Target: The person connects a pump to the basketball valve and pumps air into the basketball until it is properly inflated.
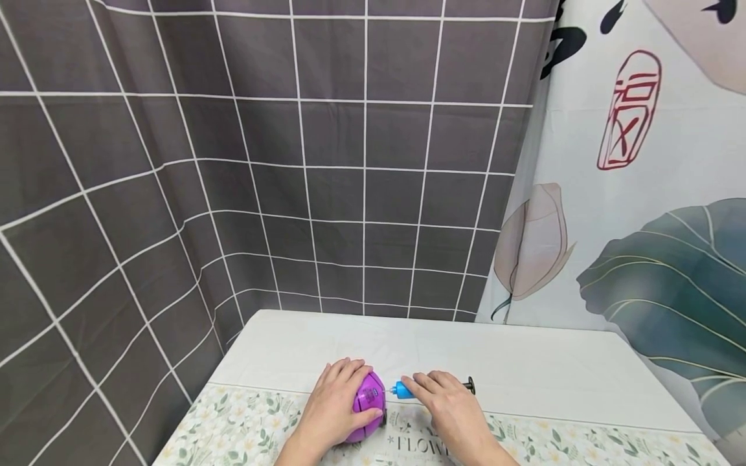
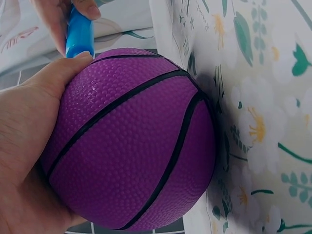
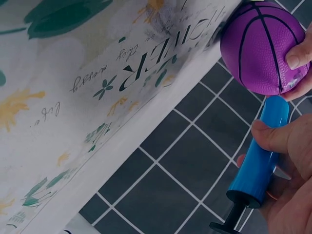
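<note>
A small purple rubber basketball (image 1: 370, 392) with black seams rests on the table's flowered cloth. My left hand (image 1: 333, 408) grips it from the left, fingers over the top and thumb on the near side. To its right, my right hand (image 1: 453, 409) holds a blue hand pump (image 3: 254, 158) lying roughly level, with its black handle (image 1: 471, 386) at the far right end. A thin needle (image 1: 388, 391) runs from the pump's tip to the ball; whether its point is inside the ball, I cannot tell. In the left wrist view, the ball (image 2: 131, 136) looks round.
The table has a white back strip (image 1: 408, 333) and a flowered cloth with printed lettering (image 1: 416, 445) in front. Behind it hangs a dark grey curtain (image 1: 332, 194) with white grid lines. A white, leaf-printed hanging (image 1: 574, 259) is at the right.
</note>
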`<state>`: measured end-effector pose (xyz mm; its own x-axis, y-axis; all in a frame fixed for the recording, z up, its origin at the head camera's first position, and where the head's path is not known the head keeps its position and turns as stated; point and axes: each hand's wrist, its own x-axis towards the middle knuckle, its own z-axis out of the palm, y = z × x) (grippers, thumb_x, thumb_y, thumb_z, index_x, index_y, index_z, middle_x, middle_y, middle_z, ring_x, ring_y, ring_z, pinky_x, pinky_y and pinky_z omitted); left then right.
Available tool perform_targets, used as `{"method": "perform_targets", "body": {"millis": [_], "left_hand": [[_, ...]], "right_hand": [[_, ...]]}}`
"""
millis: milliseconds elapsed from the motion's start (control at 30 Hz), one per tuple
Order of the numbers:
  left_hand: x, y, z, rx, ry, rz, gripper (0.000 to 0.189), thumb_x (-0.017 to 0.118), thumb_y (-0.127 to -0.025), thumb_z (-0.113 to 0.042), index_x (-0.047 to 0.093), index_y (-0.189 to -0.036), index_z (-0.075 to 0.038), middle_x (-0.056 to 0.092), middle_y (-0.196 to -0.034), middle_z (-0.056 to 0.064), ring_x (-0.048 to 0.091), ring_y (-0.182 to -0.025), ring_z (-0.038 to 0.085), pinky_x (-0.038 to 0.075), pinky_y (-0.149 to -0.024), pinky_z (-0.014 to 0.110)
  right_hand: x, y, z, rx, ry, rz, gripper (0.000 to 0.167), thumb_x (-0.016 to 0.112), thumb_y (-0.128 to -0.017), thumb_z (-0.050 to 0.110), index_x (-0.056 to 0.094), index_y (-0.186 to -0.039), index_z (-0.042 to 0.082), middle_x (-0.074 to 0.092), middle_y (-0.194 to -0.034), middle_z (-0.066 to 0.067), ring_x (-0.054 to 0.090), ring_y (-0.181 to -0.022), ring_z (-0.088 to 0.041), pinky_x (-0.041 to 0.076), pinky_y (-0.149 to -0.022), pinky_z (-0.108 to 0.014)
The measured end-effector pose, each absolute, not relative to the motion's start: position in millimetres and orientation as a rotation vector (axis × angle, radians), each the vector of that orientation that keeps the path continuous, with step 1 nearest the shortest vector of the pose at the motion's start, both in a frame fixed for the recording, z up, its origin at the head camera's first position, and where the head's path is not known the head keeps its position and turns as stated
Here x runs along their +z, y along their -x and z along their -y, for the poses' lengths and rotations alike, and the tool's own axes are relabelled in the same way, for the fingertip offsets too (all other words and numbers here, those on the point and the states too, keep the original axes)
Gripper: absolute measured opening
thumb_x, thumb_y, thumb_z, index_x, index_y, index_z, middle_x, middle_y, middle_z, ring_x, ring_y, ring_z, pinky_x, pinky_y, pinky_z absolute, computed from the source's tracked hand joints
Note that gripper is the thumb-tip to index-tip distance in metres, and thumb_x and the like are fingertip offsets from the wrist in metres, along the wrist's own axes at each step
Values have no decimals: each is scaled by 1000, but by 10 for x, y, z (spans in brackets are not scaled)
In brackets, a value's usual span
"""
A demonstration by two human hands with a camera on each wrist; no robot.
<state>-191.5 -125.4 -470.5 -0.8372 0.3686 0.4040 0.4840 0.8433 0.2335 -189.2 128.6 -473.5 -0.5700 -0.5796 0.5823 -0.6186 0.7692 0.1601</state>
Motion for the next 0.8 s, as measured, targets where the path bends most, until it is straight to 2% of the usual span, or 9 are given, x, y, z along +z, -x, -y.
{"method": "perform_targets", "body": {"millis": [233,467,533,700,800], "left_hand": [[-4739,1931,1265,-479,635,2675,71,79,-79,-56,62,-135,-16,60,-138,4,49,-134,34,37,-112,61],[-4753,1943,1385,-509,515,2646,73,77,-81,-58,61,-137,-14,60,-137,7,53,-128,32,48,-104,57],[-4739,1934,1398,-521,515,2641,74,77,-81,-58,61,-137,-13,60,-137,7,53,-128,33,49,-102,57],[-4698,1930,1366,-542,539,2658,77,74,-82,-60,59,-138,-10,58,-139,11,51,-129,36,46,-104,59],[-4693,1933,1349,-545,525,2669,77,74,-82,-61,59,-138,-11,57,-140,10,51,-130,36,46,-105,59]], "right_hand": [[-4731,1887,-1307,74,-883,2333,74,88,-62,-1,69,-130,21,73,-117,3,65,-101,-16,54,-95,-36],[-4720,1914,-1574,124,-693,2316,73,89,-57,-9,72,-124,16,74,-114,-3,68,-98,-23,57,-90,-42],[-4728,1905,-1658,141,-649,2340,70,88,-60,-10,73,-124,16,74,-114,-1,69,-97,-21,57,-89,-39],[-4736,1858,-1753,145,-612,2391,60,90,-68,2,72,-125,15,75,-114,-3,72,-95,-21,59,-84,-40],[-4726,1842,-1802,185,-570,2423,60,90,-68,3,72,-124,14,75,-113,-4,73,-95,-23,60,-82,-41]]}}
